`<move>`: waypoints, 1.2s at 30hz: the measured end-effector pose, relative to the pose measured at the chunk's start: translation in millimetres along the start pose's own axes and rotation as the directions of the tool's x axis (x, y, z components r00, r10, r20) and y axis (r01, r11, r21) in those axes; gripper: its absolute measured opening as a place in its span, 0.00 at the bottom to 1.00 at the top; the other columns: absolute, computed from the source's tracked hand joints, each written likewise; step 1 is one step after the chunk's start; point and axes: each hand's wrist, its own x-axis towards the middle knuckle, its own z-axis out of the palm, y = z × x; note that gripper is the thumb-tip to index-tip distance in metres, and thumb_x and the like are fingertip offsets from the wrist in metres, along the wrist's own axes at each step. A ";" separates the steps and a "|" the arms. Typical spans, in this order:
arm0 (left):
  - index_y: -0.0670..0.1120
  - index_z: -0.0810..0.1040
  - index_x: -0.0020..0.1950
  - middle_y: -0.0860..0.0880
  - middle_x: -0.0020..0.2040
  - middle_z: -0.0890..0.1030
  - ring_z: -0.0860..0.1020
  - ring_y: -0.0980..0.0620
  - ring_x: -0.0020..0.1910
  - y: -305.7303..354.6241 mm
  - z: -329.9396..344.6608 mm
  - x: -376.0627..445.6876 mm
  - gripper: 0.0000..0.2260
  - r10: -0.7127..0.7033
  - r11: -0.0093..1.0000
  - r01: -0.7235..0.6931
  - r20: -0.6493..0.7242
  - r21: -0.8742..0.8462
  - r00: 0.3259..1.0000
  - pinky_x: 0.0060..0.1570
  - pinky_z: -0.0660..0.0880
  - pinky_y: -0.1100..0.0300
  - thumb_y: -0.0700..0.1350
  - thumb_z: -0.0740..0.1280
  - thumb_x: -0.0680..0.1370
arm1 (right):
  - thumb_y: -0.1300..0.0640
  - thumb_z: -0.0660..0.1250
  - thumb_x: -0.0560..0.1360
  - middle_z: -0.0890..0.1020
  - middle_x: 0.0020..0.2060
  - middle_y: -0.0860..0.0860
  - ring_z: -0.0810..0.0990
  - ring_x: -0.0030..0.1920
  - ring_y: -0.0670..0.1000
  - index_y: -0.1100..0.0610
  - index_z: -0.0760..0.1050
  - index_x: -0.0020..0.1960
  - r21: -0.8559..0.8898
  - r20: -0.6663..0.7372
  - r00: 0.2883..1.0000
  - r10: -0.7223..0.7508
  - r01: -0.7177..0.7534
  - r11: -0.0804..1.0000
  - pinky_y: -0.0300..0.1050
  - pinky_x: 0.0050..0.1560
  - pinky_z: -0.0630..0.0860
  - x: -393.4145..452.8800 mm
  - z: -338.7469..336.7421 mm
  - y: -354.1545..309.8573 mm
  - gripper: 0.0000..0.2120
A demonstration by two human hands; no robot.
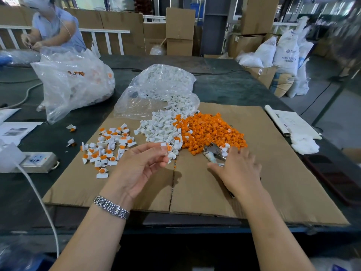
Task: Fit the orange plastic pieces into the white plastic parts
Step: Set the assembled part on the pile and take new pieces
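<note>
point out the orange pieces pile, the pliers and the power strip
orange pieces pile [211, 132]: head view, middle of the heap on the cardboard
pliers [214, 150]: head view, metal head beside the right hand
power strip [38, 160]: head view, top face with sockets

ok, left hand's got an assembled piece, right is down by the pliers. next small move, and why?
Probably drop the fitted piece from the left hand onto the finished pile to its left. An orange insert already sits in it, and the right hand is already reaching over the pliers by the orange pile.
</note>
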 end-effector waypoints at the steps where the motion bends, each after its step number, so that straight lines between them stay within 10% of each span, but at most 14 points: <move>1: 0.42 0.88 0.41 0.43 0.39 0.85 0.83 0.51 0.34 -0.3 0.5 0.1 0.07 -0.004 1.000 0.004 0.005 -0.001 1.000 0.34 0.80 0.63 0.38 0.78 0.64 | 0.34 0.66 0.75 0.71 0.65 0.58 0.69 0.66 0.60 0.58 0.67 0.69 -0.037 0.051 0.998 0.020 -0.019 0.999 0.59 0.61 0.70 0.8 1.6 2.5 0.34; 7: 0.42 0.88 0.42 0.43 0.40 0.85 0.83 0.51 0.36 -1.8 -0.2 2.7 0.10 -0.002 1.000 0.002 -0.010 -0.003 1.000 0.35 0.81 0.63 0.39 0.80 0.62 | 0.46 0.62 0.79 0.74 0.56 0.58 0.72 0.57 0.60 0.60 0.73 0.59 -0.077 0.016 0.998 -0.056 0.058 0.995 0.54 0.53 0.71 5.1 1.8 -2.8 0.18; 12: 0.43 0.88 0.40 0.44 0.39 0.85 0.83 0.51 0.35 0.3 -0.8 7.3 0.10 0.044 0.999 -0.044 -0.075 -0.006 0.996 0.35 0.81 0.64 0.41 0.81 0.60 | 0.52 0.60 0.80 0.81 0.39 0.57 0.80 0.40 0.58 0.56 0.72 0.43 0.408 0.116 0.982 -0.151 0.092 0.908 0.48 0.35 0.70 1.1 -24.4 -14.1 0.10; 18: 0.39 0.85 0.50 0.45 0.41 0.86 0.84 0.52 0.36 7.1 3.5 10.8 0.20 0.115 0.992 -0.118 -0.091 -0.033 0.989 0.36 0.80 0.65 0.43 0.81 0.60 | 0.63 0.57 0.83 0.83 0.50 0.61 0.84 0.50 0.56 0.65 0.75 0.59 0.675 0.419 0.812 -0.406 0.020 0.737 0.57 0.56 0.81 -16.8 -40.5 -44.9 0.10; 29: 0.46 0.88 0.39 0.44 0.39 0.85 0.83 0.51 0.38 12.1 2.7 10.5 0.03 0.228 0.967 -0.208 -0.140 0.144 0.964 0.38 0.80 0.63 0.39 0.78 0.71 | 0.57 0.57 0.85 0.83 0.52 0.58 0.82 0.45 0.47 0.59 0.73 0.56 0.711 0.357 0.799 -0.484 0.104 0.696 0.29 0.33 0.76 -34.6 -40.9 -68.3 0.08; 36: 0.44 0.87 0.39 0.45 0.38 0.85 0.82 0.52 0.37 10.8 5.0 9.4 0.06 0.237 0.959 -0.206 -0.151 0.196 0.960 0.38 0.79 0.64 0.36 0.75 0.75 | 0.55 0.57 0.85 0.82 0.47 0.57 0.82 0.40 0.47 0.53 0.70 0.48 0.709 0.339 0.792 -0.507 0.138 0.691 0.41 0.43 0.80 -36.8 -32.5 -71.6 0.08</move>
